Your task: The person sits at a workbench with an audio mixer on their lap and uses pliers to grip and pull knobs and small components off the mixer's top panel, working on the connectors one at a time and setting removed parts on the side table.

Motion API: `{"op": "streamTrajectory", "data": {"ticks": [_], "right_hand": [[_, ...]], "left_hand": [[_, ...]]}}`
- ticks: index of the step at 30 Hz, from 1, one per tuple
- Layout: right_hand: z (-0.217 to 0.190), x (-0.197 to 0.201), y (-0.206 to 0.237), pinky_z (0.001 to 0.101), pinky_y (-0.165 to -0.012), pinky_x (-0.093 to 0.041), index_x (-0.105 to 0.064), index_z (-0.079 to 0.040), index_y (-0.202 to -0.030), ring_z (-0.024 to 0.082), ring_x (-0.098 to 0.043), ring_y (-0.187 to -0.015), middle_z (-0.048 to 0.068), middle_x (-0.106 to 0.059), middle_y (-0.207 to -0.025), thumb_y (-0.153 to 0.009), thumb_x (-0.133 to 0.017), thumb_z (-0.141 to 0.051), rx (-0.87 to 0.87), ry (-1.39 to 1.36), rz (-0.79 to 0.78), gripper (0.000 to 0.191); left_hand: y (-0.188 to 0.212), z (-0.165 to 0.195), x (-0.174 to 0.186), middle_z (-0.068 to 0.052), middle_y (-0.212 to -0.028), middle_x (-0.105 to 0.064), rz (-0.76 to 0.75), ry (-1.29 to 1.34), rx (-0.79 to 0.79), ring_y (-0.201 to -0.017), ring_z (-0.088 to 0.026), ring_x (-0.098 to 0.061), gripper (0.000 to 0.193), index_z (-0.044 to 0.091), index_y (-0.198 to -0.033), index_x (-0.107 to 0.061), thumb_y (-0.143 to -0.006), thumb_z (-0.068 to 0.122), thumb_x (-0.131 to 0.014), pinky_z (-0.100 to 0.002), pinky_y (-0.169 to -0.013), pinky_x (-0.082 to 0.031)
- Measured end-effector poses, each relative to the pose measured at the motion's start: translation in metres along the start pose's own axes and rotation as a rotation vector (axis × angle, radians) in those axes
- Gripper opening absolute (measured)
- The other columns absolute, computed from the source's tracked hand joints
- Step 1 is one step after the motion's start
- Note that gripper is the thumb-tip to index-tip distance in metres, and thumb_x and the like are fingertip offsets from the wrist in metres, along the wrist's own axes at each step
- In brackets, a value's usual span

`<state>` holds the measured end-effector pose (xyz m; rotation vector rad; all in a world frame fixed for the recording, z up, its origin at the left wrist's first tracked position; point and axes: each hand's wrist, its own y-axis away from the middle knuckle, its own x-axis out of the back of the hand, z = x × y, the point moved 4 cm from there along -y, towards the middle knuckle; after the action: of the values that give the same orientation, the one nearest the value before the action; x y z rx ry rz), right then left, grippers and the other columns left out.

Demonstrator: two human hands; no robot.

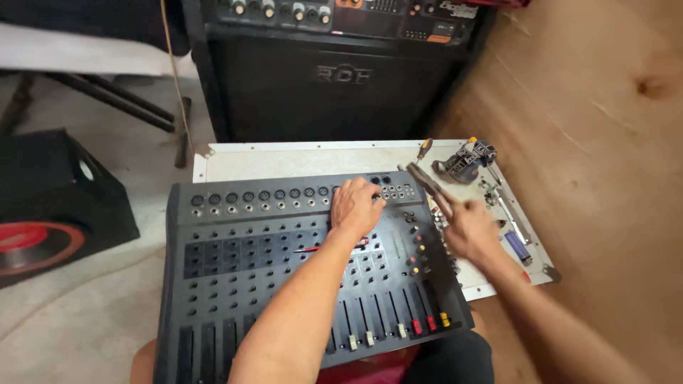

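A dark grey audio mixer (235,256) with rows of jacks, knob holes and sliders rests on my lap. My left hand (356,205) lies on its upper middle, fingers bent over the jack sockets near the top edge. My right hand (469,229) hovers at the mixer's right edge and grips pliers (427,183) whose jaws point up and left toward the jacks. A thin red-handled tool (307,249) lies on the mixer panel beside my left forearm.
A white metal panel (284,162) lies on the floor behind the mixer, with a small screwdriver (424,148), a blue-grey part (466,162) and loose hardware. A black amplifier cabinet (327,78) stands behind. A black speaker box (50,206) sits left. A wooden board (597,142) is right.
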<state>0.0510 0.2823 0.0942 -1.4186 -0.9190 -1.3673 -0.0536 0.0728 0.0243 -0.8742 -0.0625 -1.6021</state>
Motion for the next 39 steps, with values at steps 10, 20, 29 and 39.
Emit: {"op": "streamTrajectory", "data": {"ticks": [10,20,29,39], "right_hand": [[0.006,-0.030,0.063,0.0524,-0.085,-0.049,-0.070,-0.005,-0.124,0.043,-0.061,-0.098,0.022,-0.062,-0.109,-0.079,-0.073,-0.014,-0.036,-0.471,0.478,0.046],[0.010,-0.009,0.073,0.0524,-0.081,-0.048,-0.074,-0.005,-0.106,0.039,-0.062,-0.094,0.016,-0.065,-0.104,-0.078,-0.076,-0.010,-0.006,-0.570,0.508,0.029],[0.011,-0.008,0.069,0.0504,-0.085,-0.047,-0.073,-0.004,-0.106,0.038,-0.061,-0.101,0.014,-0.069,-0.114,-0.076,-0.073,-0.006,0.077,-0.556,0.613,0.031],[0.018,-0.016,0.068,0.0516,-0.084,-0.046,-0.073,-0.003,-0.108,0.039,-0.059,-0.100,0.018,-0.064,-0.112,-0.076,-0.076,-0.010,0.018,-0.570,0.573,0.032]], "left_hand": [[-0.011,0.035,-0.030,-0.006,-0.100,-0.065,0.029,-0.227,-0.077,-0.107,-0.028,-0.057,0.014,0.016,-0.090,-0.080,-0.079,0.022,-0.074,-0.046,-0.092,-0.040],[-0.022,0.054,-0.050,-0.007,-0.094,-0.065,-0.079,-0.366,-0.391,-0.101,-0.027,-0.058,0.011,0.010,-0.081,-0.075,-0.083,0.019,-0.070,-0.045,-0.089,-0.041],[-0.026,0.051,-0.072,-0.015,-0.096,-0.066,-0.062,-0.581,-0.289,-0.099,-0.034,-0.059,0.016,0.003,-0.087,-0.071,-0.074,0.005,-0.062,-0.047,-0.085,-0.042],[-0.022,0.055,-0.094,-0.016,-0.093,-0.067,-0.017,-0.783,-0.145,-0.092,-0.033,-0.059,0.016,0.002,-0.092,-0.070,-0.083,0.011,-0.060,-0.049,-0.084,-0.041]]}}
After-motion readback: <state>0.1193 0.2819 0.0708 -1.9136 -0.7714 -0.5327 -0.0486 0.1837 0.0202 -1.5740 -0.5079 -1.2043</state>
